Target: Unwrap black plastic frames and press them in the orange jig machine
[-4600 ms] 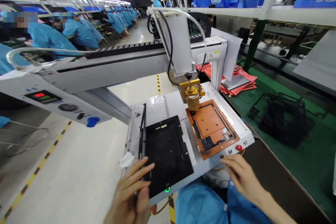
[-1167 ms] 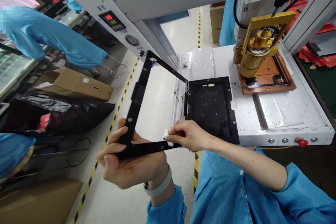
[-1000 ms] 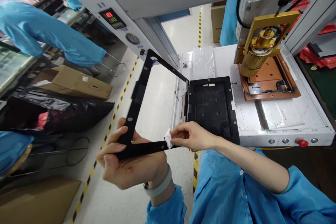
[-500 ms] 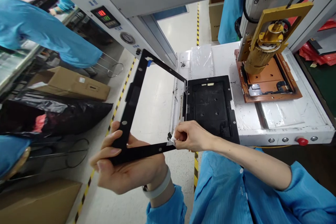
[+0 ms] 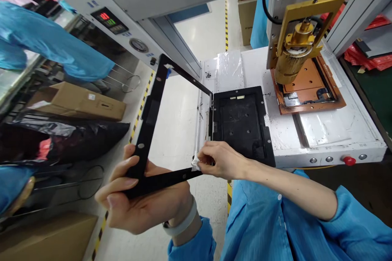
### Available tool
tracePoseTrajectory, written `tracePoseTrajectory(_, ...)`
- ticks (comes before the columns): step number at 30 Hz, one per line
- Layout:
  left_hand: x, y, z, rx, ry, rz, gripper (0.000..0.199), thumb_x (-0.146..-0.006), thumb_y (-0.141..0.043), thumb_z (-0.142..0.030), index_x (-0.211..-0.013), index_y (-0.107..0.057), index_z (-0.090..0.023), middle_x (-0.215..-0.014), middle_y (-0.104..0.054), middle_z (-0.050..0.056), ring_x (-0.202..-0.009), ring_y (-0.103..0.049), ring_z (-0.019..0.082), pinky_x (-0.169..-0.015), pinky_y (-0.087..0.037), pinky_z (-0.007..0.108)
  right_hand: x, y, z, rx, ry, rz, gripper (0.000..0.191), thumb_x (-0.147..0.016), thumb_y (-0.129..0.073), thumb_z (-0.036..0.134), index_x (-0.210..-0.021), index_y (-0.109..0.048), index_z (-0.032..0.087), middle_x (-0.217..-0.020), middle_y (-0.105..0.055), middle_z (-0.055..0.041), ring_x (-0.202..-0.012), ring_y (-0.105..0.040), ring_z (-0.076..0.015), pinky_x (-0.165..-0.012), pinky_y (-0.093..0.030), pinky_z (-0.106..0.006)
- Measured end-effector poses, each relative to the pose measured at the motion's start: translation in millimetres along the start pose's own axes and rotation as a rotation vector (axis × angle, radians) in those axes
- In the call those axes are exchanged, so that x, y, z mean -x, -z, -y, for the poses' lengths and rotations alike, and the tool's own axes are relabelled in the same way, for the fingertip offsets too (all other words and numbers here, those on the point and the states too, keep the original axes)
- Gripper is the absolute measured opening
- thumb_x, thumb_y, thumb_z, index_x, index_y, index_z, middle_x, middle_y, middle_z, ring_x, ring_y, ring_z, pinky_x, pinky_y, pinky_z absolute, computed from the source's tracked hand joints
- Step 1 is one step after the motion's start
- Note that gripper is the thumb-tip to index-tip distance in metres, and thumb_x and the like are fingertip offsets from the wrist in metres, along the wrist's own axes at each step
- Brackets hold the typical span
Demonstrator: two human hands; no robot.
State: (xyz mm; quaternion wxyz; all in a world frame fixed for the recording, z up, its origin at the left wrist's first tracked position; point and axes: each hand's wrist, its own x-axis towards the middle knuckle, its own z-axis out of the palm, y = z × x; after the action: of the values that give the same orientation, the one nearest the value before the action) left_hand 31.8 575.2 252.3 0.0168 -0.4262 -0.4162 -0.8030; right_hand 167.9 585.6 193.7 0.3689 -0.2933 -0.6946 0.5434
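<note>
My left hand (image 5: 143,200) grips the near left corner of a black rectangular frame (image 5: 151,116), fingers wrapped round its edge. The frame is raised at an angle and looks hinged to a black fixture base (image 5: 240,124) with a shallow recess, lying on the white machine table. My right hand (image 5: 222,159) pinches a small white cloth or wipe (image 5: 196,162), pressed against the frame's near bar close to the hinge side. Most of the wipe is hidden by the fingers. A bit of blue (image 5: 168,73) shows at the frame's far corner.
A brass-coloured press head (image 5: 290,63) stands over a copper-coloured fixture (image 5: 310,108) on the white table (image 5: 257,65). A red button (image 5: 349,160) sits on the front panel. Cardboard boxes (image 5: 79,100) and a co-worker's blue sleeve (image 5: 58,45) are at left.
My right hand and the wipe have shifted slightly left along the frame's near bar. The whole view has moved a little; my left hand keeps its hold on the frame.
</note>
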Motion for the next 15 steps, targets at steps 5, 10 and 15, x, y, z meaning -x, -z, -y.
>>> tracePoseTrajectory(5, -1, -0.2, -2, -0.097, 0.024, 0.01, 0.015, -0.089, -0.035, -0.035, -0.076, -0.035, -0.027, -0.078, -0.038, -0.001, -0.097, -0.066, 0.023, -0.119, -0.05, 0.056, 10, 4, -3, 0.001, -0.035, -0.093, 0.022, -0.099, -0.069, 0.021, -0.084, -0.053, 0.022, -0.087, -0.054, 0.0024, -0.078, -0.053, -0.0134, -0.077, -0.043, -0.027)
tracePoseTrajectory(10, 2, -4.4, -3, 0.062, -0.038, 0.052, 0.015, -0.089, -0.042, -0.027, -0.075, -0.042, -0.024, -0.076, -0.03, -0.002, -0.086, -0.061, 0.021, -0.111, -0.053, 0.051, 22, 7, 8, -0.102, -0.034, -0.251, 0.013, -0.099, -0.066, 0.026, -0.089, -0.059, 0.021, -0.094, -0.06, -0.0008, -0.081, -0.056, -0.0144, -0.079, -0.046, -0.029)
tracePoseTrajectory(15, 19, -12.3, -12, 0.068, -0.187, 0.2, 0.017, -0.089, -0.045, -0.031, -0.076, -0.05, -0.022, -0.067, -0.045, -0.001, -0.073, -0.064, 0.023, -0.09, -0.06, 0.051, 70, 32, 17, -0.541, -0.193, -0.333, 0.034, -0.097, -0.078, 0.052, -0.098, -0.069, 0.019, -0.083, -0.068, 0.0006, -0.072, -0.058, -0.0132, -0.069, -0.046, -0.027)
